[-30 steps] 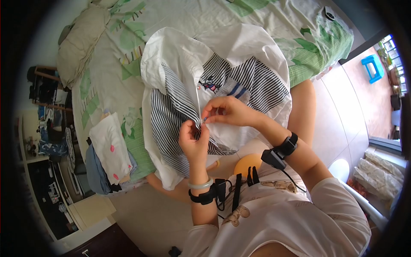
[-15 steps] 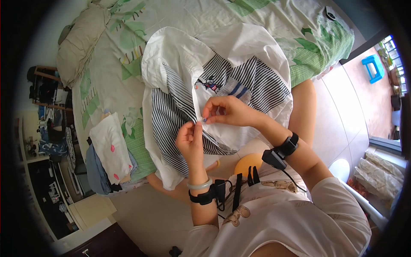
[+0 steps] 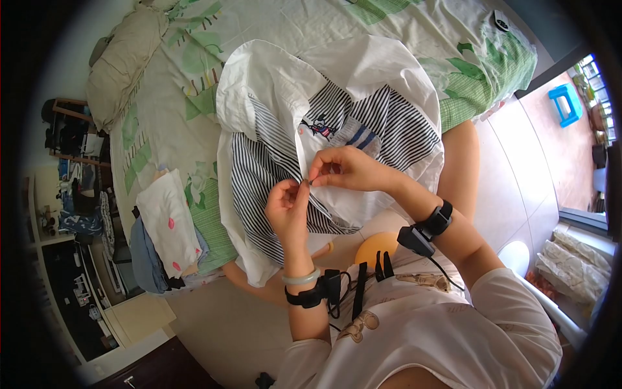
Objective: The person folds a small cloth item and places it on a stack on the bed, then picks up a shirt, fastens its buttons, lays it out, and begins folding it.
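Observation:
A white shirt with black-and-white stripes (image 3: 405, 123) lies spread over the bed edge and the lap, with a small embroidered figure near its middle. My left hand (image 3: 288, 206) pinches the shirt's white front edge from below. Close beside it, fingertips nearly touching, my right hand (image 3: 343, 170) is closed in a pinch at the same edge; a tiny dark thing between the fingertips is too small to name. A grey sock-like piece with blue stripes (image 3: 357, 137) rests on the shirt above my right hand.
The bed (image 3: 194, 129) has a green-and-white sheet. Folded clothes (image 3: 165, 217) lie at its left edge, and a pillow (image 3: 126, 65) at the upper left. A remote (image 3: 501, 22) lies at the upper right. A blue stool (image 3: 565, 105) stands on the floor beyond.
My left hand has shifted slightly left and its fingers have changed their pinch near the edge. My right hand has stayed almost in place.

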A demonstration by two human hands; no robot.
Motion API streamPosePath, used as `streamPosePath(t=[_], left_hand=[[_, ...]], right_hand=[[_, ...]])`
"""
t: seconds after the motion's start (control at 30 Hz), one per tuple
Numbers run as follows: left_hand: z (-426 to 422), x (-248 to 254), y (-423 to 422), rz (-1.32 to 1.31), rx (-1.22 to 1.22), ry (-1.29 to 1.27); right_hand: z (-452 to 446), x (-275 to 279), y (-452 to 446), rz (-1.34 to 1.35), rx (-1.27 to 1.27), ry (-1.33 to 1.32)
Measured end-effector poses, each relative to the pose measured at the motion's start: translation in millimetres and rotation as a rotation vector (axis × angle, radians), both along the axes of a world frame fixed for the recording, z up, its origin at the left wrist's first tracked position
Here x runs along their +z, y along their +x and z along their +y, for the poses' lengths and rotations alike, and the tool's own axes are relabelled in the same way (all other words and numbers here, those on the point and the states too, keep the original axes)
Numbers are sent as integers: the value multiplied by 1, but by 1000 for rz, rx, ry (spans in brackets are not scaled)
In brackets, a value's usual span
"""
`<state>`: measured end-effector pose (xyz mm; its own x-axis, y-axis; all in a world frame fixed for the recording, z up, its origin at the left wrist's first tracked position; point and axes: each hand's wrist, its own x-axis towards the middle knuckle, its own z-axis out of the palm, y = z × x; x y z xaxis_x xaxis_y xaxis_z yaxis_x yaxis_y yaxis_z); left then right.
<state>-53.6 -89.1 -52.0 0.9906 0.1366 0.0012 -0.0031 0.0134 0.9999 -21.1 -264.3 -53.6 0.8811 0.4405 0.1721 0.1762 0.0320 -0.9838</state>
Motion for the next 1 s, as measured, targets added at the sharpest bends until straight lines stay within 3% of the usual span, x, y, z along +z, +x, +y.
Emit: streamPosePath(t=[0.27, 0.53, 0.77, 0.87, 0.93, 1.0], left_hand=[[5, -10, 1, -24, 26, 157], [16, 4, 1, 165, 10, -191], [13, 3, -2, 115, 14, -124], [3, 2, -5, 12, 90, -26], [2, -8, -3, -172, 10, 519], [-3, -1, -1, -205, 24, 577]], right_hand=[[8, 2, -5, -64, -109, -173], [19, 3, -6, -78, -263, -354], [25, 2, -10, -86, -333, -403], [26, 0, -11, -127, -370, -405], [28, -4, -11, -161, -387, -399], [29, -6, -10, -176, -403, -419]])
